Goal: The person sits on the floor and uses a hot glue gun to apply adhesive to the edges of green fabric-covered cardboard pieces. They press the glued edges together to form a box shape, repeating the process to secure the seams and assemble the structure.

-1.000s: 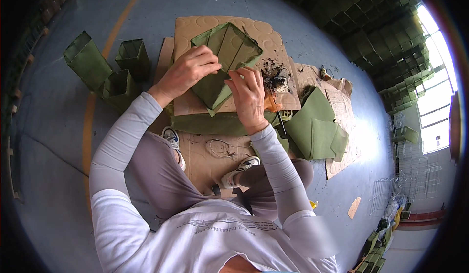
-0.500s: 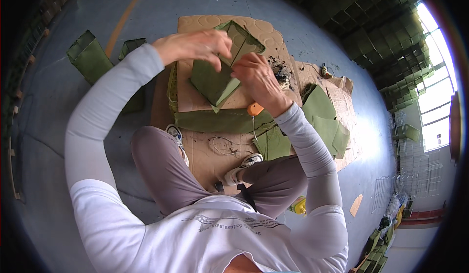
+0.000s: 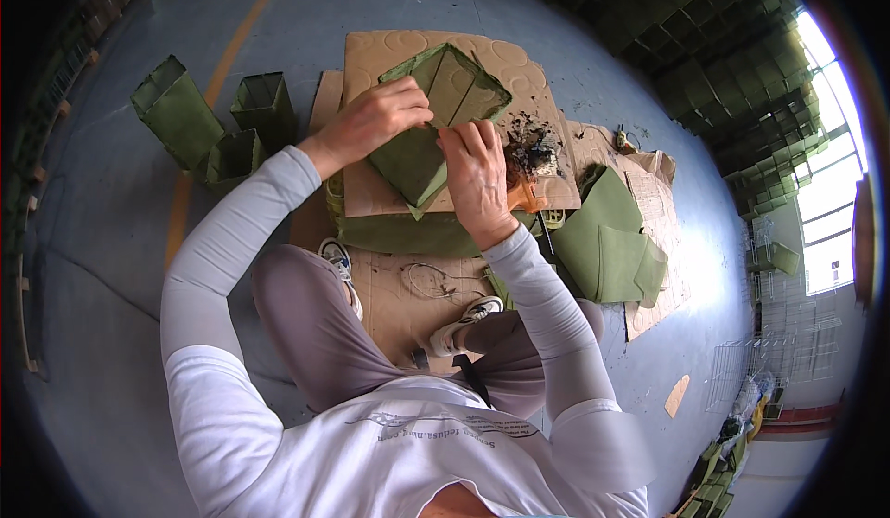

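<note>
An open green fabric box (image 3: 408, 166) with stiff, dark-edged rims lies tilted on the cardboard in front of me. Over its near rim, my left hand (image 3: 385, 117) has its thumb and fingers pinched together. Close beside it, the fingertips of my right hand (image 3: 477, 166) are pressed together at the same rim. Whatever is between the fingers is too small to make out. Next to my right wrist is an orange-handled tool (image 3: 527, 195) with a thin dark shaft; I cannot tell whether it hangs from the hand or lies loose.
A cardboard sheet (image 3: 371, 54) carries dark scraps (image 3: 530, 142) at its right. Folded green pieces (image 3: 612, 240) lie further right. Green boxes (image 3: 176, 115) stand on the floor at the left. Stacked green boxes (image 3: 714, 82) line the far right. A loose wire (image 3: 426, 281) lies between my feet.
My left hand has come down, its fingers closing from a spread pose. My right hand stays near the rim, slightly lower. The orange-handled tool has shifted right.
</note>
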`<state>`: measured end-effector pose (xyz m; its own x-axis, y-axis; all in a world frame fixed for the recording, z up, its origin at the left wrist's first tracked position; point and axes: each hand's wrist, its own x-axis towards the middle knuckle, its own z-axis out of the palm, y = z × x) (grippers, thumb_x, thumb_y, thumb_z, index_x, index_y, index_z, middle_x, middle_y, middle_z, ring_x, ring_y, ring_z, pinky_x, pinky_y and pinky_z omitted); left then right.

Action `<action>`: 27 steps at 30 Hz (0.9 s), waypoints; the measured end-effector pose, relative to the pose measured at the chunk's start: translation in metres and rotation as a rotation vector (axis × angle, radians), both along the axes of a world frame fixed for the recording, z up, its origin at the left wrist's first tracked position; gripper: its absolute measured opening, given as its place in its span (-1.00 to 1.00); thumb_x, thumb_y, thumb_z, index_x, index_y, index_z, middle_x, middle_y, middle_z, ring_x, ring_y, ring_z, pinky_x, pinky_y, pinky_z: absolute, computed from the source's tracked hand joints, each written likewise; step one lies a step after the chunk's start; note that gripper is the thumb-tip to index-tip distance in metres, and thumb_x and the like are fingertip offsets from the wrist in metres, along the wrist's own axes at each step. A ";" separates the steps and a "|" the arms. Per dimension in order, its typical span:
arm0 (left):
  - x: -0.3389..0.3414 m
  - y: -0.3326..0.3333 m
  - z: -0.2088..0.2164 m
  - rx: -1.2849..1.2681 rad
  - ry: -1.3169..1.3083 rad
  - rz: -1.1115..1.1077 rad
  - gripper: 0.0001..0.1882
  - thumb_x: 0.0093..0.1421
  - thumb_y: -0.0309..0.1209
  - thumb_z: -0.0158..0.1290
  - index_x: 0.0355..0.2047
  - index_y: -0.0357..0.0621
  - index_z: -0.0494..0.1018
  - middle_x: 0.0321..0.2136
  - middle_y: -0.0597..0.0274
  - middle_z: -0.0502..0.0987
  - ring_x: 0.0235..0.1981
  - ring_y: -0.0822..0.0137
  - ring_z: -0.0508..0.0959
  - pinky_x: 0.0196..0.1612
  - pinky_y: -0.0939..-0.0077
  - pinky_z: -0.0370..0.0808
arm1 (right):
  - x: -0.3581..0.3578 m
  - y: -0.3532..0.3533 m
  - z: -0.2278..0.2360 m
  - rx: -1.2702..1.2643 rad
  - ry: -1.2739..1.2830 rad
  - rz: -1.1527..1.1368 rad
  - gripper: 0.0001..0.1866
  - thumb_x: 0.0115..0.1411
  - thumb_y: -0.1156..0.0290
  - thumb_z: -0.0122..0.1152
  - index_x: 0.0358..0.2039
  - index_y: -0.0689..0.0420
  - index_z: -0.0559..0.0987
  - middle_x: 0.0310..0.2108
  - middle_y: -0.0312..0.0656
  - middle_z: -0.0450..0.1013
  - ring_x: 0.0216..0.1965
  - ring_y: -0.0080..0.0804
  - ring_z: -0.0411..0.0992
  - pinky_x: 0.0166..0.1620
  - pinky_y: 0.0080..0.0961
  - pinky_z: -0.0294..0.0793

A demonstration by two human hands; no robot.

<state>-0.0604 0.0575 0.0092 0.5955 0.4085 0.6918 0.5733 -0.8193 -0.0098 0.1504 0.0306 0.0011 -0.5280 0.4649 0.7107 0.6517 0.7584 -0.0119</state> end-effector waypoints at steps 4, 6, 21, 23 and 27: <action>-0.003 0.032 0.021 -0.246 0.257 -0.198 -0.86 0.03 -0.48 0.25 -0.40 -0.27 0.58 -0.33 0.21 0.55 -0.20 0.22 0.51 -0.16 0.37 0.51 | 0.002 0.005 0.012 -0.145 -0.065 0.005 -0.89 -0.02 0.51 0.26 -0.43 0.19 0.55 -0.37 -0.13 0.39 -0.20 -0.14 0.38 -0.18 -0.25 0.37; -0.004 0.046 0.023 -0.302 0.270 -0.266 -0.87 0.03 -0.48 0.26 -0.39 -0.25 0.61 -0.35 0.18 0.56 -0.24 0.21 0.52 -0.21 0.36 0.49 | 0.005 0.015 0.022 -0.249 -0.099 0.086 -0.94 0.00 0.51 0.26 -0.47 0.19 0.57 -0.40 -0.12 0.44 -0.22 -0.12 0.41 -0.16 -0.22 0.39; -0.014 -0.010 0.000 -0.012 -0.128 0.052 -0.76 0.05 -0.55 0.25 -0.22 -0.24 0.61 -0.26 0.21 0.58 -0.16 0.19 0.55 -0.13 0.36 0.56 | 0.013 -0.017 -0.002 0.005 0.128 0.048 -0.56 0.12 0.58 0.28 0.05 0.31 0.50 -0.13 -0.04 0.46 -0.05 -0.08 0.43 0.01 -0.25 0.47; -0.012 0.000 0.001 -0.035 -0.086 0.021 -0.75 0.04 -0.55 0.26 -0.21 -0.23 0.61 -0.26 0.22 0.56 -0.15 0.19 0.54 -0.12 0.35 0.56 | 0.004 -0.011 -0.010 0.032 0.124 -0.004 -0.56 0.12 0.58 0.28 0.05 0.31 0.50 -0.13 -0.04 0.45 -0.03 -0.08 0.42 0.02 -0.25 0.46; -0.014 0.019 0.012 -0.155 0.057 -0.039 -0.86 0.11 -0.46 0.22 -0.31 -0.23 0.59 -0.38 0.24 0.50 -0.22 0.19 0.51 -0.17 0.27 0.52 | 0.005 0.004 -0.007 -0.037 0.101 0.045 -0.66 0.03 0.61 0.24 -0.12 0.26 0.58 -0.16 -0.15 0.47 -0.09 -0.17 0.42 -0.05 -0.30 0.48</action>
